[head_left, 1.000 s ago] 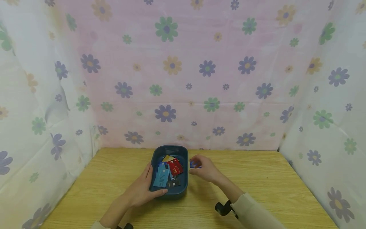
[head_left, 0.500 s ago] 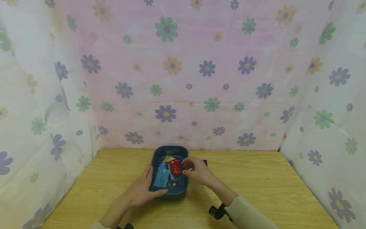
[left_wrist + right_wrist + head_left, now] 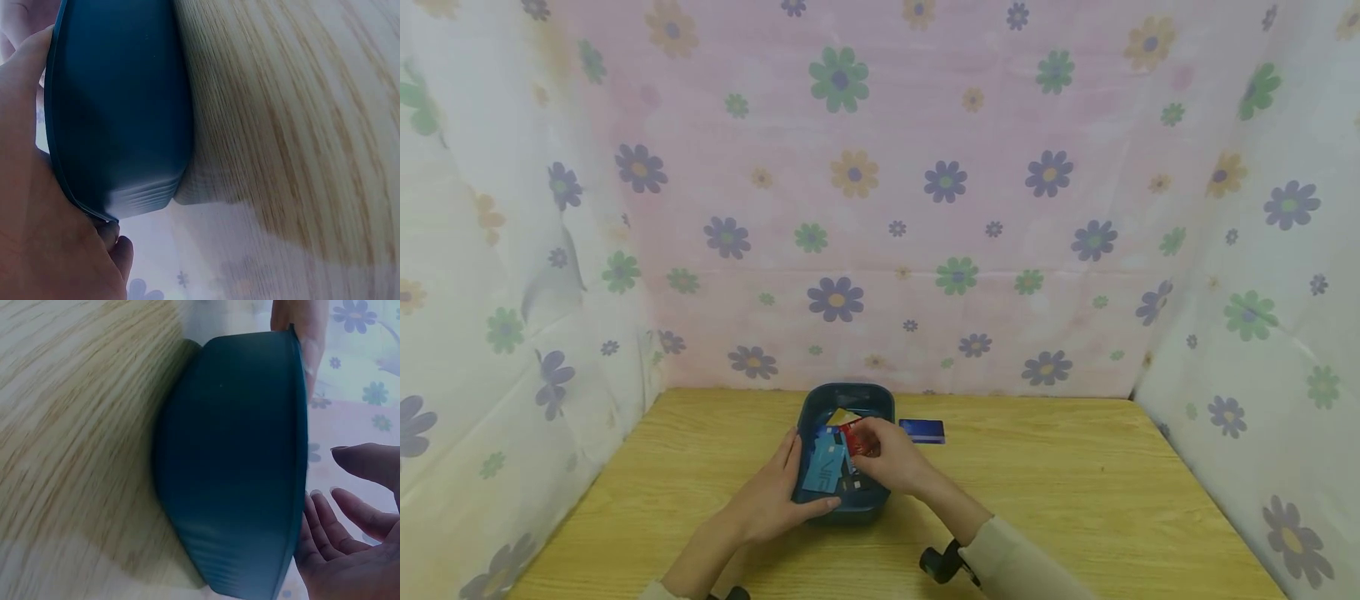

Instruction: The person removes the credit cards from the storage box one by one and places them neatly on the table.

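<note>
A dark teal plastic bin (image 3: pixel 850 515) stands on the table with several cards in it. My left hand (image 3: pixel 767 500) holds its near left corner, thumb over the front rim and fingers along the left side. Over the bin's right side reaches my right hand (image 3: pixel 891 457), fingertips by a red VIP card (image 3: pixel 853 438) that they partly cover. In the right wrist view its thumb and index finger are apart, and no card shows between them. A light blue VIP card (image 3: pixel 825 468), a gold card (image 3: pixel 842 416) and a black card (image 3: pixel 852 484) lie around the red one.
A dark blue card (image 3: pixel 922 431) with a pale stripe lies on the wooden table (image 3: pixel 1037 483), just right of the bin. Flower-patterned cloth (image 3: pixel 895 192) closes off the back and both sides of the table.
My right hand has let go of the dark blue card, leaving it on the table, and moved left over the bin to the red card. The left hand and bin have stayed put.
</note>
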Tool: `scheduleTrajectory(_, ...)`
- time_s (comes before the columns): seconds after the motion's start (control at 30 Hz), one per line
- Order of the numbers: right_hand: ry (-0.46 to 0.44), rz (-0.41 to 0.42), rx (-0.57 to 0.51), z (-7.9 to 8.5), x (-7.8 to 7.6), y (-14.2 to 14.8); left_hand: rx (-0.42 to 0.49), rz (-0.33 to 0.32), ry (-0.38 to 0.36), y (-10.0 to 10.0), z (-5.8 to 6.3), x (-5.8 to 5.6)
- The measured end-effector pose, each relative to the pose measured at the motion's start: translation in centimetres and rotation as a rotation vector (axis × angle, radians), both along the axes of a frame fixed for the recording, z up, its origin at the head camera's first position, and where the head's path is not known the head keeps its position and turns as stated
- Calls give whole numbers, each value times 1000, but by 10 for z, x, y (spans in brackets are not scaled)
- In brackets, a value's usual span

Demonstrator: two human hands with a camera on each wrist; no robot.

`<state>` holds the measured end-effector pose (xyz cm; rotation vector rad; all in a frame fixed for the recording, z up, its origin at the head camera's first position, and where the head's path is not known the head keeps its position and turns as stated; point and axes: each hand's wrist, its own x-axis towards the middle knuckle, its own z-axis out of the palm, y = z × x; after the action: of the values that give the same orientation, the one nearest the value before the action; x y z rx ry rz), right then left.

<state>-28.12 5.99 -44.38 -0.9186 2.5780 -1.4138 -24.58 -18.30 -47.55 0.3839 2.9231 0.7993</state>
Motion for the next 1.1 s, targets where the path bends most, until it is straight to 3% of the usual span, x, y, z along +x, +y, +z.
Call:
scheduleTrajectory(0.33, 27, 10, 36, -6, -2, -22, 27, -24, 8, -1, 0, 2)
scheduleTrajectory(0.67, 74, -29, 155, -14, -13, -37, 21, -31, 20, -1, 0, 0)
scheduleTrajectory(1.1, 73, -149, 333, -28, -25, -55, 27, -32, 16, -1, 0, 0)
